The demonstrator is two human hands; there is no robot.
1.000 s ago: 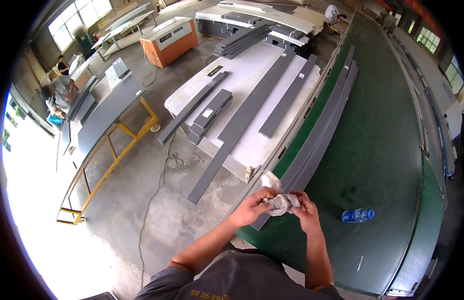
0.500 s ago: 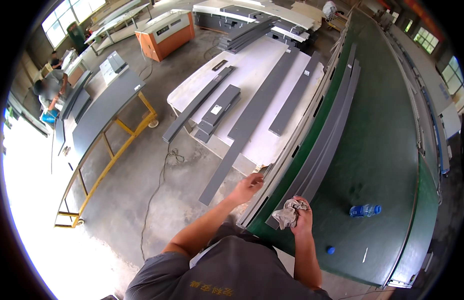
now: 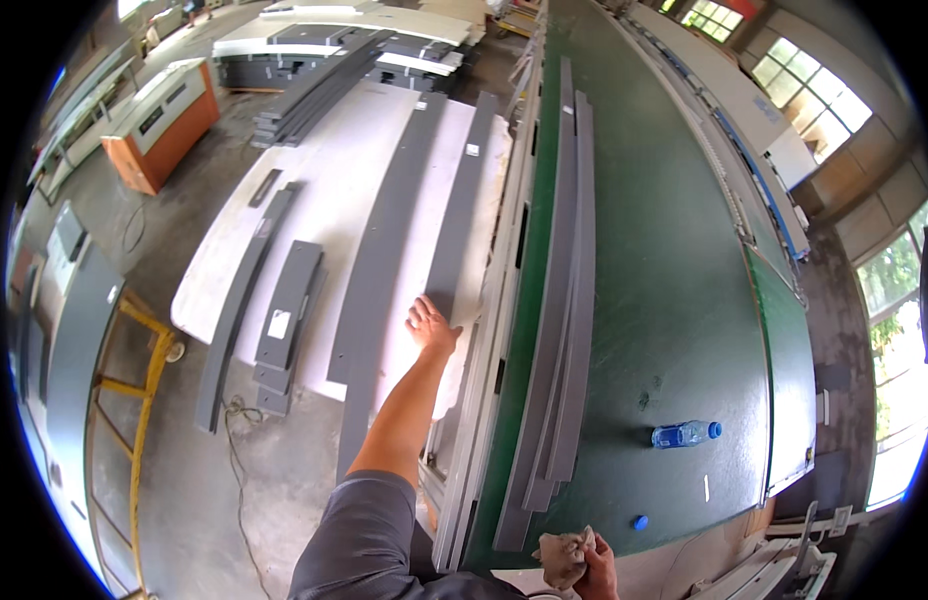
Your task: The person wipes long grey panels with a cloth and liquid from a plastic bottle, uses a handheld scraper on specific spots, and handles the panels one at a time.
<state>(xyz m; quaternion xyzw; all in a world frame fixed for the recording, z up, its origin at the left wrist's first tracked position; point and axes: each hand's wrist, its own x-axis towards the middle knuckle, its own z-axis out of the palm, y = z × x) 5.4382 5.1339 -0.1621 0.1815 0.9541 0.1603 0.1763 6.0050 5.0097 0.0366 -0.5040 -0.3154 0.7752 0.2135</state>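
My left hand [image 3: 433, 326] reaches forward over the white-topped table, fingers apart, at the near end of a grey strip panel [image 3: 462, 200]. Whether the fingertips press on the panel or hover just above it is hard to tell. A longer grey panel [image 3: 389, 230] lies to its left. My right hand [image 3: 599, 574], low at the front edge of the green-topped bench [image 3: 664, 300], grips a crumpled beige cloth [image 3: 562, 557]. Several long grey strips [image 3: 564, 290] lie side by side along the bench's left part, their near ends close to the cloth.
On the bench lie a blue-labelled bottle [image 3: 684, 434], a blue cap [image 3: 640, 522] and a thin white piece [image 3: 706, 488]. Shorter grey panels [image 3: 289, 310] rest on the table's left. A yellow-framed cart [image 3: 134, 390] stands left, an orange-and-white cabinet [image 3: 164, 120] behind; a cable [image 3: 239, 470] crosses the floor.
My left hand has moved forward from the table's near corner to the strip panel's end. My right hand, still holding the cloth, has drawn back toward me. The view has swung right.
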